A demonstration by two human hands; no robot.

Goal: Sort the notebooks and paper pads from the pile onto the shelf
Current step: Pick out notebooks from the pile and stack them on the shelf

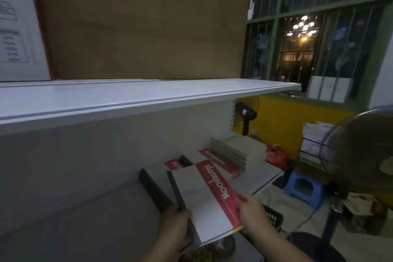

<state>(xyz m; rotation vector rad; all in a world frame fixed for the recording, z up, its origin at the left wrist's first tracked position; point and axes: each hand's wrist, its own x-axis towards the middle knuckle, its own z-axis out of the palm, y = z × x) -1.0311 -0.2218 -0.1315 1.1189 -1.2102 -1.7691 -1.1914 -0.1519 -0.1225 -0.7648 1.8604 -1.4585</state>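
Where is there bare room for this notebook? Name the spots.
Bare: the lower shelf left of the black-spined stack, and the upper shelf in front of the cardboard box. Crowded: right of that stack, notebook piles lie packed.

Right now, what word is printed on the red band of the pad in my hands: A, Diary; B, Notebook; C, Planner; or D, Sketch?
B: the red band across the held notebook reads Notebook in white letters.

I see the left hand (pixel 176 222) and right hand (pixel 252 210) holding a grey, red-banded notebook (pixel 204 200) by opposite edges above the white metal shelf (pixel 262 175).
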